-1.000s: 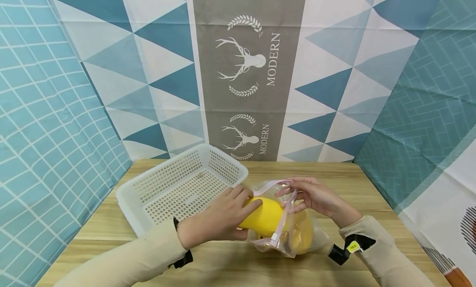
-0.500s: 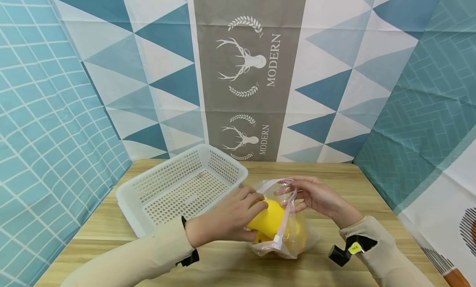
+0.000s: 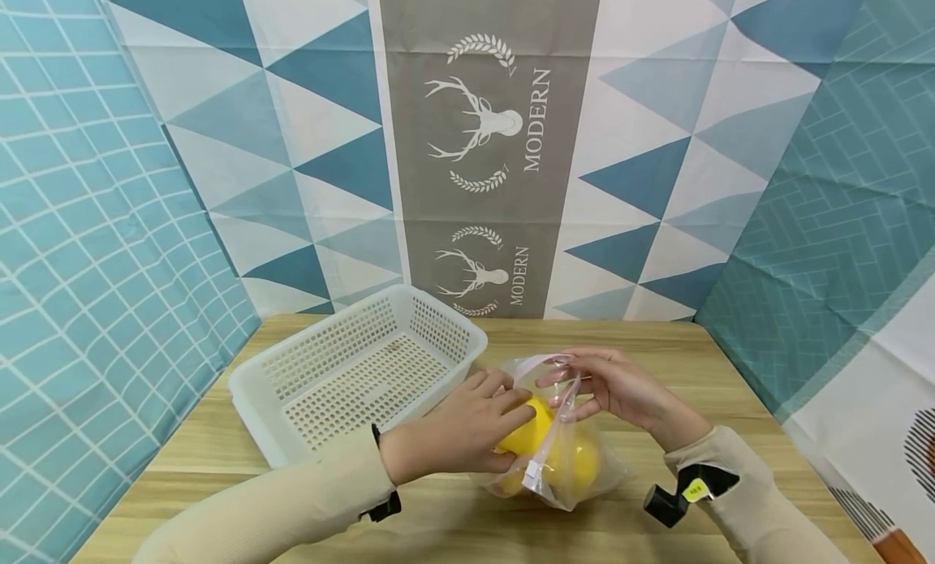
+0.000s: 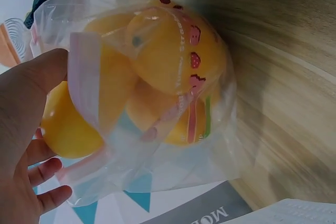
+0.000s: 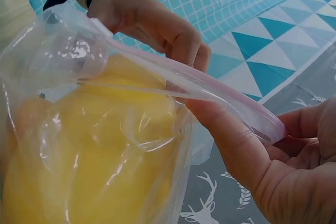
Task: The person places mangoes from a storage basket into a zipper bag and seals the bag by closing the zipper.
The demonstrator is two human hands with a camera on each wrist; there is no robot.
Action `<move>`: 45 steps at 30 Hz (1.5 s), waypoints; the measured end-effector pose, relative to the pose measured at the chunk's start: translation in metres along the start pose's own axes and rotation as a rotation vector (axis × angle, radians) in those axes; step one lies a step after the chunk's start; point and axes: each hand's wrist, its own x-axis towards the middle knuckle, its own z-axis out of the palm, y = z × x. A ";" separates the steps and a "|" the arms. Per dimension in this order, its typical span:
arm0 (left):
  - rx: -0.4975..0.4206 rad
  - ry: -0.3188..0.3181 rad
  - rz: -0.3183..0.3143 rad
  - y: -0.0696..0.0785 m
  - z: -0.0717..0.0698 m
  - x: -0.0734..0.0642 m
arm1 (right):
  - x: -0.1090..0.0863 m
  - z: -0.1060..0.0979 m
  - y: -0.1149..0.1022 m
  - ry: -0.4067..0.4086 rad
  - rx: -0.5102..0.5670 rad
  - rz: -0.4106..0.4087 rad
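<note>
A clear zip bag (image 3: 609, 473) with a pink zip edge and white slider lies on the table, its mouth facing left. Inside it, several rounded yellow-orange fruits (image 4: 163, 51) show through the plastic, which has a printed pattern. At the mouth, my left hand (image 3: 463, 424) grips a smooth yellow fruit (image 4: 71, 129), which sits partly within the bag; thumb and fingers are on either side of it. My right hand (image 3: 621, 389) pinches the bag's upper rim between thumb and fingers and holds the mouth apart. In the right wrist view, the pink zip edge (image 5: 210, 85) stretches between both hands.
A white perforated plastic basket (image 3: 248, 379) stands on the wooden table (image 3: 650, 349), left of the bag and behind my left forearm. Patterned cloth hangs (image 3: 489, 126) close up the table's back and both sides.
My left hand has moved right, pushing the yellow fruit deeper into the bag. The fruits inside have shifted, and the bag's lower part has resettled. My right hand stays nearly still at the rim.
</note>
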 end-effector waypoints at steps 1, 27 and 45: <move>0.005 0.000 0.002 0.001 0.001 0.000 | 0.000 0.000 0.000 -0.002 0.001 -0.002; -0.074 0.034 -0.003 -0.004 -0.007 -0.002 | -0.001 0.001 -0.002 0.067 -0.004 0.047; -0.127 0.106 -0.110 -0.002 -0.015 -0.028 | 0.000 -0.001 0.000 0.059 -0.005 0.026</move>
